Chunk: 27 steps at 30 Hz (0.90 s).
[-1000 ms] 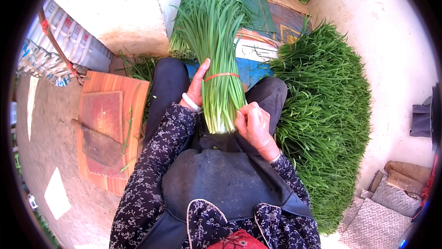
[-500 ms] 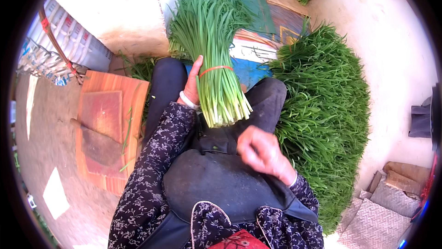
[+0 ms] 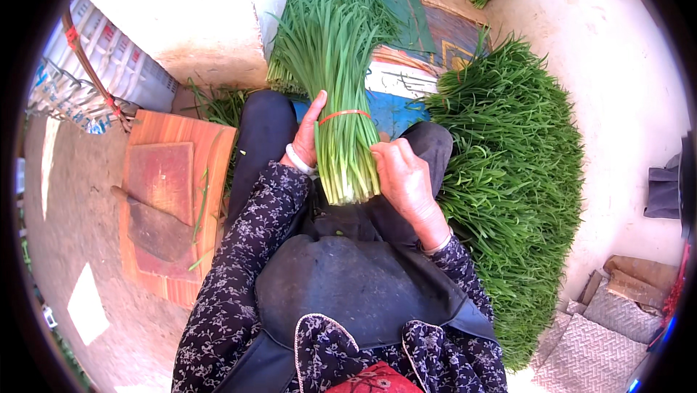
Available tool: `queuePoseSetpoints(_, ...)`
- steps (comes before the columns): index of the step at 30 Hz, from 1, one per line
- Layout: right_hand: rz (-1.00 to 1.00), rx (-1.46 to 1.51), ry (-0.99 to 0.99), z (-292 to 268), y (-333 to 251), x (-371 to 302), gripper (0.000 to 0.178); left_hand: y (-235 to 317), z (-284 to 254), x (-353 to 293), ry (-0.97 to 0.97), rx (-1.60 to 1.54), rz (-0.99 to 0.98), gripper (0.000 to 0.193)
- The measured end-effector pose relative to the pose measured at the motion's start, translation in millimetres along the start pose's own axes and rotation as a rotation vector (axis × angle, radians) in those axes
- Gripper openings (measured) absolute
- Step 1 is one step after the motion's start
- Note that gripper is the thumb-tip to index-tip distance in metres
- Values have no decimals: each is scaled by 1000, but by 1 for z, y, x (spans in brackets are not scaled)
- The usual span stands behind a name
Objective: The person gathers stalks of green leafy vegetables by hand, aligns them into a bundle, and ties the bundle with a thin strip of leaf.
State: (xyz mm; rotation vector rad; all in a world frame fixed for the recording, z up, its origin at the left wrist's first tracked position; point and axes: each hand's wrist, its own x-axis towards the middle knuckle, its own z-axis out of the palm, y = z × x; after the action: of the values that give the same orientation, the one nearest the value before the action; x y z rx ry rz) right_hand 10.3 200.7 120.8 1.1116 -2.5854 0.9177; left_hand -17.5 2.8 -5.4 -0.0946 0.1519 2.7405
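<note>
A bundle of long green chives (image 3: 337,80) lies over my lap, cut ends toward me, tied with a red rubber band (image 3: 345,114). My left hand (image 3: 308,135) grips the bundle's left side at the band, thumb pointing up. On the other side, my right hand (image 3: 403,179) closes on the lower stalks near the cut ends. I sit in dark trousers, a floral-sleeved top and a dark apron.
A big heap of loose chives (image 3: 512,175) lies to my right on the ground. A wooden cutting board (image 3: 170,204) with a cleaver (image 3: 149,222) sits to my left. White sack (image 3: 109,66) at upper left; bricks (image 3: 632,280) at lower right.
My right hand left the bundle and dropped toward my lap half a second ago, then came back up and now grips the stalks again. The bundle shifted slightly.
</note>
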Motion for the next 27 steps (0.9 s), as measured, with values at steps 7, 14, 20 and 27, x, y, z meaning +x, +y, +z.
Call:
queuePoseSetpoints(7,-122,30,243,-87,-18,-1,19,-13,50,-9,-35,-36,-115,89)
queuePoseSetpoints(14,-205,1119,621,-205,-40,-39,18,0,7,0,28,-48,-5,76)
queuePoseSetpoints(20,-55,863,490,-213,-18,-41,26,1,-8,3,66,-46,56,75)
queuePoseSetpoints(27,284,284,-151,-33,-52,-3,30,-2,5,0,-156,-3,-5,76)
